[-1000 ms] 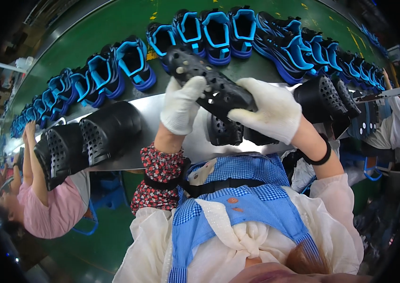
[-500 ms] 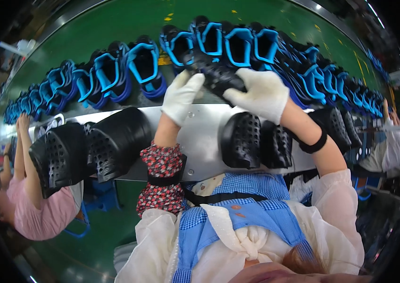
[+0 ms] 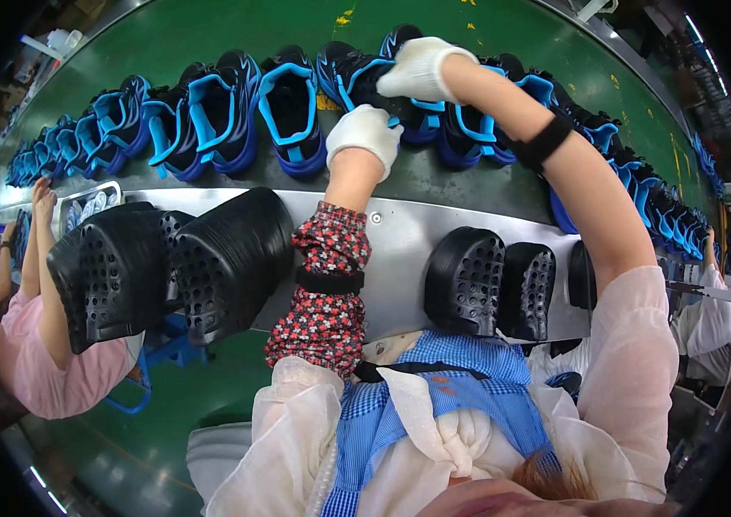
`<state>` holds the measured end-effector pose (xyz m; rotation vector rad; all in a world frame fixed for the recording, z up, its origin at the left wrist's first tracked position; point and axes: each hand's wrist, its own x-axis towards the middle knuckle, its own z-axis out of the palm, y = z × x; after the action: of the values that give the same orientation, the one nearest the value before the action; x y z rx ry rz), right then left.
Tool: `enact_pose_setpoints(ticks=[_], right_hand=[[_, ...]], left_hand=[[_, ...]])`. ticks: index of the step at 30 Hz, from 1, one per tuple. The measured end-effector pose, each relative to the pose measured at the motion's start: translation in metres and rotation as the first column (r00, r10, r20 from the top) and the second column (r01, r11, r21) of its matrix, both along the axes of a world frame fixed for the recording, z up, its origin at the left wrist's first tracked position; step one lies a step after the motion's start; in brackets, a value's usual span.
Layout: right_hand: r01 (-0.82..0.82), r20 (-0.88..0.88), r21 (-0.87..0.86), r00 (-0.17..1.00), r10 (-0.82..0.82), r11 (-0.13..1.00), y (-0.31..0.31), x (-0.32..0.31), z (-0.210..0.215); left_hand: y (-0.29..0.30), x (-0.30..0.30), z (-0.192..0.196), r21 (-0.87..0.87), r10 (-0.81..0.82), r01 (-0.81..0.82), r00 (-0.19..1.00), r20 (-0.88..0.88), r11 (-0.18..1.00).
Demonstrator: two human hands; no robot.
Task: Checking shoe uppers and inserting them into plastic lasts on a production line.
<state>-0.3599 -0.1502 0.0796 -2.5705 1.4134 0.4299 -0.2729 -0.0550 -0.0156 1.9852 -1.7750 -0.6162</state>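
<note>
Both my hands wear white knit gloves and work at one black sneaker with bright blue lining (image 3: 348,71), in the row across the bench. My left hand (image 3: 364,140) is closed round its heel end. My right hand (image 3: 415,71) reaches over the shoe's opening with its fingers curled downward; whatever they hold is hidden. Inside that opening it looks dark, and I cannot make out whether the black perforated insert sits there. On the metal ledge nearer me lie stacked black perforated inserts, one group at left (image 3: 232,258) and another at right (image 3: 466,280).
More blue-lined sneakers (image 3: 288,99) stand in a long curving row on the green conveyor (image 3: 236,30). A metal ledge (image 3: 391,246) runs between me and the row. A person in pink (image 3: 81,362) works at left; another person's white sleeve (image 3: 703,306) shows at right.
Earlier both hands held a black perforated insert above the ledge. Now my hands are farther out at a sneaker, the left on its heel, the right over its opening. The sneaker row has shifted.
</note>
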Motion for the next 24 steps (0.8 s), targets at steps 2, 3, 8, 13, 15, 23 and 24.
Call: enact_pose_setpoints(ticks=[2,3,8,13,15,23,24], right_hand=[[0.012,0.043,-0.076,0.999,-0.008,0.997,0.004,0.016,-0.018],[0.087,0.02,0.002,0.996,-0.087,0.996,0.005,0.022,-0.027],[0.077,-0.158,0.03,0.985,-0.072,0.997,-0.006,0.057,-0.077],[-0.06,-0.074,-0.025,0.996,0.058,0.998,-0.029,0.066,-0.106],[0.028,-0.044,0.014,0.999,-0.027,1.0,-0.037,0.069,-0.11],[0.087,0.23,0.042,0.969,-0.094,0.995,-0.014,0.049,-0.088],[0.093,0.351,0.071,0.93,-0.112,0.993,-0.004,0.039,-0.075]], left_hand=[[0.001,-0.001,0.001,0.057,-0.013,0.011,1.0,0.027,0.998],[-0.001,0.0,0.003,0.128,-0.034,0.031,0.999,0.025,0.991],[-0.021,0.011,0.004,0.517,-0.156,0.171,0.985,-0.073,0.839],[-0.041,0.013,-0.023,0.412,-0.229,0.262,0.965,-0.127,0.873],[-0.046,0.019,-0.037,0.332,-0.285,0.283,0.957,-0.042,0.9],[-0.055,0.01,-0.043,0.49,-0.182,0.135,0.982,0.051,0.861],[-0.052,0.012,-0.037,0.464,-0.192,0.129,0.977,0.091,0.876]])
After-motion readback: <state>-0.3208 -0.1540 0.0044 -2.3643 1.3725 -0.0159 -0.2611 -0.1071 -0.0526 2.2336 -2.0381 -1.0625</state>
